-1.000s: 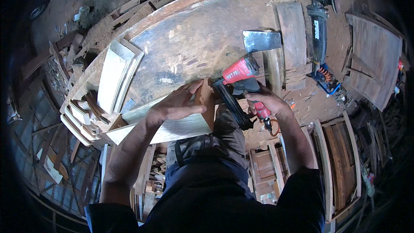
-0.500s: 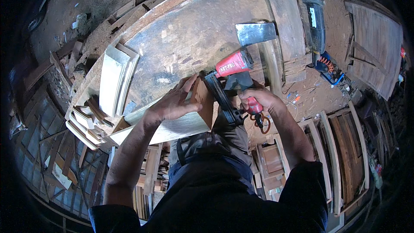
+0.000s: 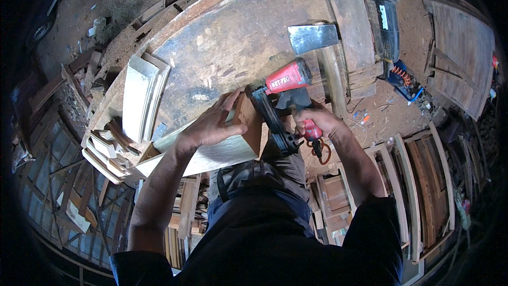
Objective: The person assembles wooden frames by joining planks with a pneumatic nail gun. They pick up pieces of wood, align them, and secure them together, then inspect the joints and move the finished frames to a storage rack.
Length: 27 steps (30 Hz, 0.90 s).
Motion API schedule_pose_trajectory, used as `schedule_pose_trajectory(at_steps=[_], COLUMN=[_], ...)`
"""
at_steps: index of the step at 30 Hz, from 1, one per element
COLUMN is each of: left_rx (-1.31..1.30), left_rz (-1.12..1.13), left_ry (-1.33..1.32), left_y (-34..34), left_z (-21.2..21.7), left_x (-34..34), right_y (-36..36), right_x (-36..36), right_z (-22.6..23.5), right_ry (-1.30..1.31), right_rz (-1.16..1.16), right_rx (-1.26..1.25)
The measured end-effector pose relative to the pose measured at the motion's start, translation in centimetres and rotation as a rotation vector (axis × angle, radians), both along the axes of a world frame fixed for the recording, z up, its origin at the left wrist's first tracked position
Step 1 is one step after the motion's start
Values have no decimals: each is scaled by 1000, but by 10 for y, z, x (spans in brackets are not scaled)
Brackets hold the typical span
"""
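A red and black nail gun (image 3: 290,76) is in my right hand (image 3: 323,121), whose fingers wrap round its grip. Its nose and dark magazine (image 3: 275,123) lie against the right end of a long pale wooden box (image 3: 225,157). My left hand (image 3: 217,122) clasps the box near that end, the thumb stretched over the near board and the fingers by the far side. The box is set at a slant along the near edge of the worktable (image 3: 222,47). An orange coiled hose (image 3: 324,156) hangs below the gun's grip.
A hatchet (image 3: 313,39) lies on the table beyond the nail gun. White boards (image 3: 142,98) and short offcuts (image 3: 108,148) sit at the left. An angle grinder (image 3: 386,24) is at the far right. Slatted wooden frames (image 3: 415,190) stand near right.
My view has shifted very slightly. Both hands, the nail gun and the box keep their places against each other.
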<state>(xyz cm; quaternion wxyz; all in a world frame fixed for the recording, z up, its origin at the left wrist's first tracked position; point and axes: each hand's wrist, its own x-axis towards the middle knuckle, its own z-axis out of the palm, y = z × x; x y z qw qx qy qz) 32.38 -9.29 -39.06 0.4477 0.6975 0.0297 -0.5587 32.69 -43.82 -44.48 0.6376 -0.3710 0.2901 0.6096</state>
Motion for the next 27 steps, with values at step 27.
schedule_pose_trajectory(at_steps=[27], left_rx=[446], left_rz=[-109], left_ry=[-1118], left_y=[-15], left_z=[27], left_x=[-110], right_y=[-12], right_x=[-56], right_z=[14], right_ry=[14], right_rz=[-198], right_rx=[-9])
